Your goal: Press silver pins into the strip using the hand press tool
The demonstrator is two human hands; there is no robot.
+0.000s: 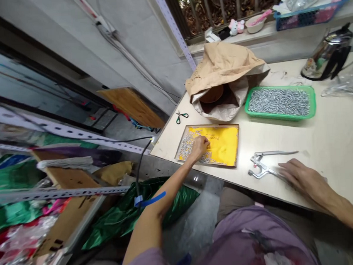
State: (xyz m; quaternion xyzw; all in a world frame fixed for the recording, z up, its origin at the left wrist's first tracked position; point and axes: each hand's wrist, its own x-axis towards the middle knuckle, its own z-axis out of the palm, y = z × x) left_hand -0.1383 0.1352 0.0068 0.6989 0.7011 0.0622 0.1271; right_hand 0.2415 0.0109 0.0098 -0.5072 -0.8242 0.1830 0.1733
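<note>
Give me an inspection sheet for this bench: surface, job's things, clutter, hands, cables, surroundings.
Surface: pale laminate table, lightly stained.
Job's things: shallow yellow-lined tray with small silver metal pieces along its left side; silver metal hand pliers lying flat on the table; green plastic basket full of similar silver pieces.
Clutter: crumpled brown paper sack, green-handled scissors, steel kettle, clear plastic bag at the right edge.
Hands: left hand in the tray, fingers bunched on the pieces; right hand flat on the table, touching the pliers' handle.
Cables: black cable hanging off the table's left corner.
Surroundings: perforated metal shelving at left, green foil sheet below, window ledge behind.
</note>
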